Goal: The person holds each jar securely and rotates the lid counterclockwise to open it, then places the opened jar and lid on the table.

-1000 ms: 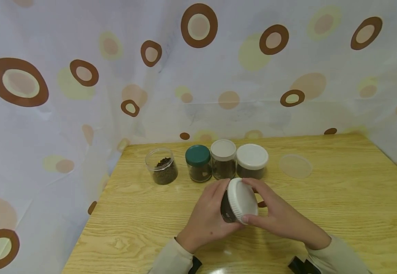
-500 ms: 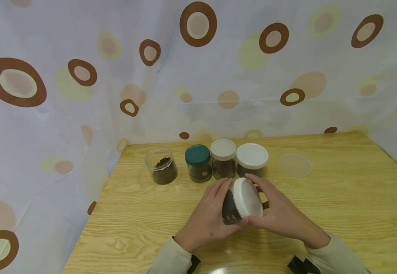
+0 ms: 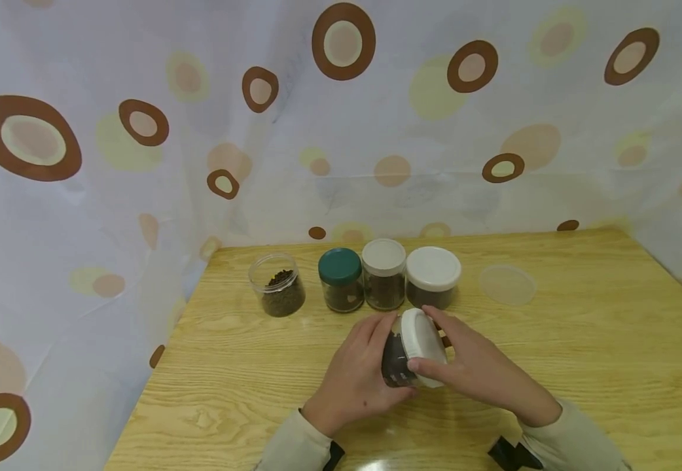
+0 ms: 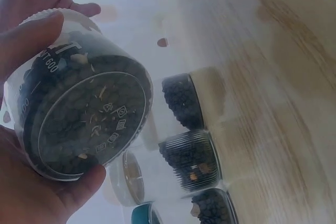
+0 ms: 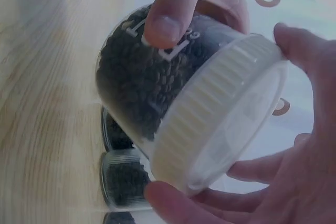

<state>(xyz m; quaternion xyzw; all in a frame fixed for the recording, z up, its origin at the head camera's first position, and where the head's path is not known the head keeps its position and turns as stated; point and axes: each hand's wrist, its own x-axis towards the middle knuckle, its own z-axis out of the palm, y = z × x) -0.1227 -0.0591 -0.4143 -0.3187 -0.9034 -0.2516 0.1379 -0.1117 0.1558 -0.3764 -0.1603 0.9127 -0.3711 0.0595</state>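
Observation:
A clear jar of dark contents (image 3: 396,361) is held tilted above the table, its ribbed white lid (image 3: 422,343) facing right. My left hand (image 3: 360,376) grips the jar's body, thumb below and fingers over the top. My right hand (image 3: 479,366) holds the lid's rim between thumb and fingers. In the left wrist view the jar's flat base (image 4: 94,121) shows, with the dark pieces behind it. The right wrist view shows the lid (image 5: 215,119) on the jar, with my right fingers spread around its rim.
Behind the hands stand a green-lidded jar (image 3: 340,278) and two white-lidded jars (image 3: 383,271) (image 3: 433,269). A lidless jar with dark contents (image 3: 282,294) stands at the left. A translucent disc (image 3: 507,284) lies right of them on the wooden table (image 3: 600,340).
The held jar has tipped so that more of its body shows and its lid faces farther right. My right thumb has shifted up along the lid's rim.

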